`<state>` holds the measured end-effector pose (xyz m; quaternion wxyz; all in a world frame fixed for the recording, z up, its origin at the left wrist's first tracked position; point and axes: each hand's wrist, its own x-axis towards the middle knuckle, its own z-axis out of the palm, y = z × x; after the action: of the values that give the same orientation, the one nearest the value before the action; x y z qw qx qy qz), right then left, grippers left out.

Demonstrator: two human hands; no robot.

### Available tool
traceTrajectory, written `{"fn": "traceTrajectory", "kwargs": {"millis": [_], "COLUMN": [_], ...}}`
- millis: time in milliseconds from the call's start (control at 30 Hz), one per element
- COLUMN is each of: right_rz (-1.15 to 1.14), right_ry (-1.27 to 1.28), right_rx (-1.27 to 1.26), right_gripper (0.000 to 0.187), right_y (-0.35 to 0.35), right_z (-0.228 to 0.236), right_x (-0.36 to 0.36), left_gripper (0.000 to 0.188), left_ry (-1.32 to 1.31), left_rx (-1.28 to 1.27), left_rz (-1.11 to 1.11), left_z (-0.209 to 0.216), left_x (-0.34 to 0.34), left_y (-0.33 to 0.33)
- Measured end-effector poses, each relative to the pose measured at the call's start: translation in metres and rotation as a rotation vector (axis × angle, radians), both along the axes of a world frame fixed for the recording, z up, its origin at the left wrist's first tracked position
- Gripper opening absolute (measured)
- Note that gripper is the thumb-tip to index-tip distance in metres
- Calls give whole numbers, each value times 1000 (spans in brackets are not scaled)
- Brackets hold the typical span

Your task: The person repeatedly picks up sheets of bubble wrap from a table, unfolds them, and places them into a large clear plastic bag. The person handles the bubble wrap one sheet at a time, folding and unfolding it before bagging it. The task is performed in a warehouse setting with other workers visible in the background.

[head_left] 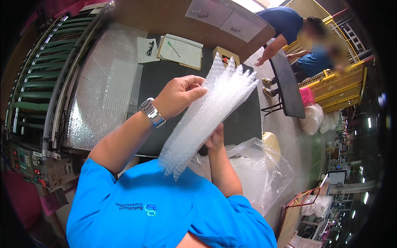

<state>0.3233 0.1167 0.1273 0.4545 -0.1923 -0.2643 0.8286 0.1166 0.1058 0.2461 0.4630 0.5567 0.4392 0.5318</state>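
A thick stack of clear bubble wrap bags [206, 109] is held up in front of my chest, slanting from lower left to upper right. Its layers fan apart into pointed tips at the far end. My left hand [184, 94], with a metal watch on the wrist, has curled fingers and thumb pinching the stack's upper left edge. Lower down, my right hand [216, 138] grips the stack from its right side; most of those fingers are hidden behind the layers.
Below lies a dark table [161, 82] with flat bubble wrap sheets [109, 87], a clipboard [180, 51], eyeglasses [150, 48] and a small box [226, 56]. A roller machine [49, 70] stands left. A plastic bag of bubble wrap [256, 173] sits right. Two people are near another table [287, 87].
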Motion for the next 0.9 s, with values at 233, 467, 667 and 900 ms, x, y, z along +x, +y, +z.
{"fn": "traceTrajectory", "kwargs": {"millis": [233, 467, 667, 900], "right_rz": [-45, -118, -87, -156], "right_ry": [-31, -125, -160, 56], "right_rx": [97, 125, 150, 93], "right_gripper": [73, 70, 60, 60], "right_y": [1, 2, 5, 39], "right_z": [3, 5, 12, -15], "right_x": [16, 10, 0, 53], "left_gripper": [20, 17, 14, 22], "left_ry": [-19, 9, 164, 514], "left_rx": [-57, 12, 194, 724], "left_rz": [118, 112, 492, 727], "left_z": [-11, -37, -39, -29], "left_x": [-5, -9, -20, -67], "left_y": [15, 16, -3, -58]}}
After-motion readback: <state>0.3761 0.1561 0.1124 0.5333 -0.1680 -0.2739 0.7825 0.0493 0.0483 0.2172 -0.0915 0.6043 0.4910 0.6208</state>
